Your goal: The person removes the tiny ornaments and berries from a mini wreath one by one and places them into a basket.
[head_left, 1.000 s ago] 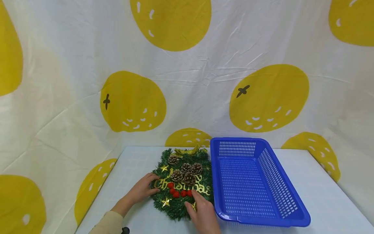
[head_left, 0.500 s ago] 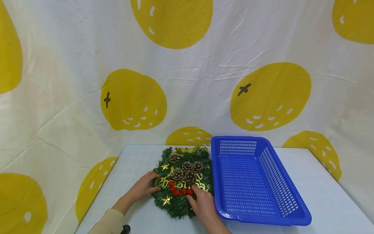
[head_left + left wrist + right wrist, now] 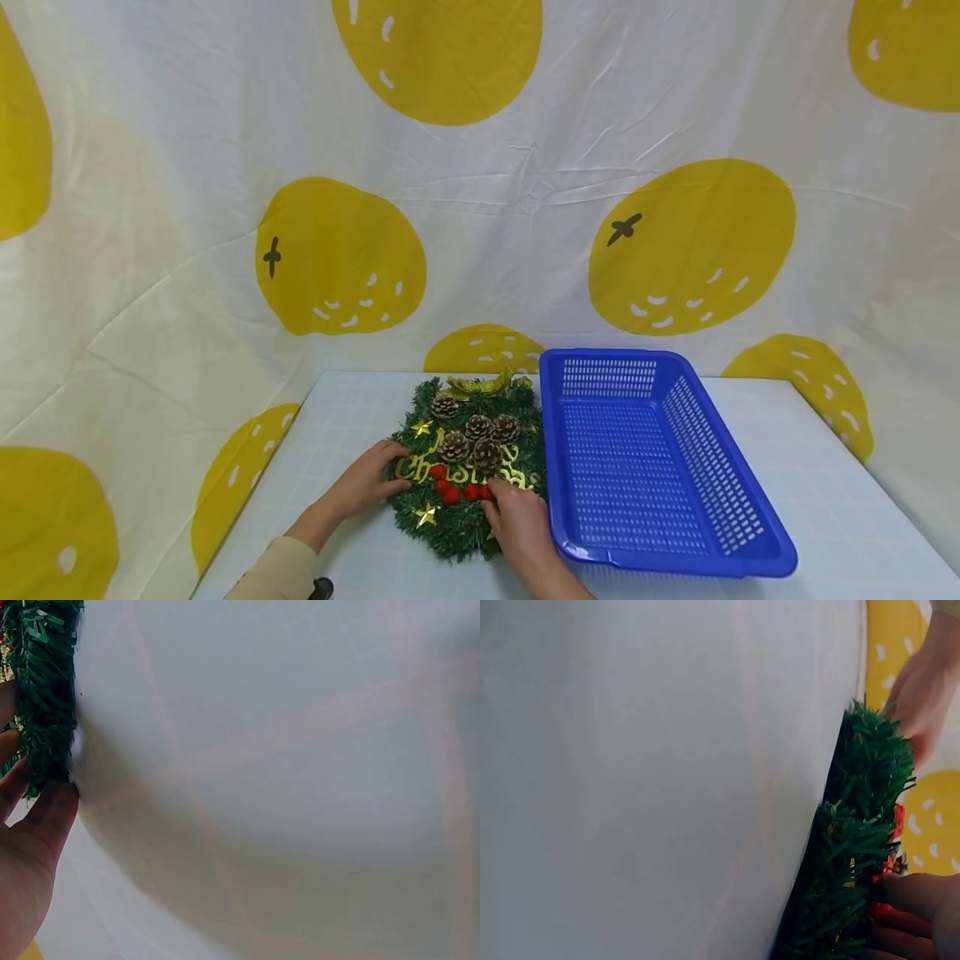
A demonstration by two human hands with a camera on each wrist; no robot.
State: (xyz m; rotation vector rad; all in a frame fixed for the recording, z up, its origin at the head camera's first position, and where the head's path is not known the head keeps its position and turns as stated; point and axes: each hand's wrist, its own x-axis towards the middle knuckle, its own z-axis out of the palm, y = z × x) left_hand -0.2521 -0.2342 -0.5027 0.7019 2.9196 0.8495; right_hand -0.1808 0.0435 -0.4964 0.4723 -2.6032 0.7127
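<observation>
Green wreath [image 3: 467, 532], left hand [image 3: 365, 477] gripping its edge, right hand [image 3: 522, 527] pinching a red ball [image 3: 487, 492]

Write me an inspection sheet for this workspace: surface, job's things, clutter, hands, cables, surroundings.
Surface: pale table with faint lines, bearing the wreath and, just right of it, a blue basket.
Job's things: green wreath with pinecones, red balls, gold "Christmas" lettering, stars and a gold ribbon at its far end.
Clutter: small black item by the left sleeve, cut off by the frame; identity unclear.
Hands: left hand holds the wreath's left edge; right hand appears to pinch a red ball.
Cables: nothing seen.
Surroundings: white fabric backdrop with large yellow fruit print, wrinkled in places.
</observation>
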